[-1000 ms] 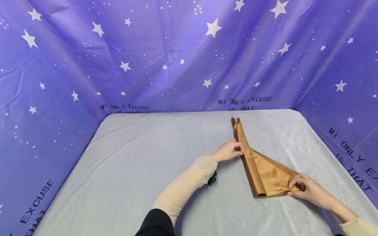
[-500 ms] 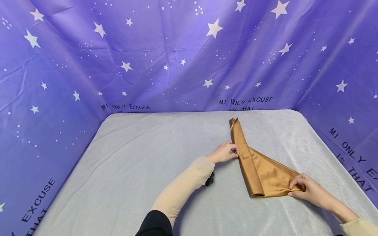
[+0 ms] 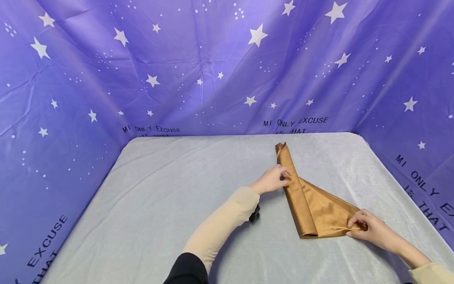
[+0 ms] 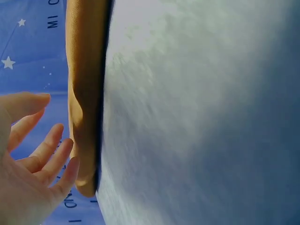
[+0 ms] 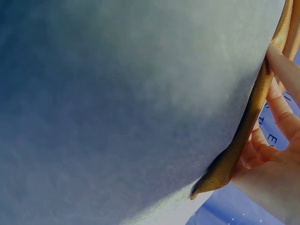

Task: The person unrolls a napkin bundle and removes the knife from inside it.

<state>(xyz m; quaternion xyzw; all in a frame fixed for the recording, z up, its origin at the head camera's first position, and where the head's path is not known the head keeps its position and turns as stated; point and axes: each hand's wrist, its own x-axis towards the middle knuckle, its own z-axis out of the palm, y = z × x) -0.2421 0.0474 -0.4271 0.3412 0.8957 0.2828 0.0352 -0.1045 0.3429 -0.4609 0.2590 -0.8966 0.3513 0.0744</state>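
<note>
A golden-brown satin cloth (image 3: 328, 207) lies on the right half of the table, its left part wound into a long roll (image 3: 299, 205) and its right part flat, tapering to a corner. My left hand (image 3: 270, 180) is at the roll's left side, fingertips right over its upper half. In the left wrist view its fingers (image 4: 54, 161) are loosely bent and spread beside the roll, gripping nothing. At the flat corner my right hand (image 3: 375, 230) pinches the cloth; the right wrist view has the thumb (image 5: 286, 68) on one face and other fingers behind.
A pale grey cover (image 3: 170, 189) spreads over the table. Purple curtains (image 3: 202, 47) with white stars hang behind it and at both sides. A small black object (image 3: 254, 214) shows under the left wrist.
The roll has shifted slightly left and looks wider. My left hand drew left with it, then rose back right over its top. The right hand has stayed at the corner.
</note>
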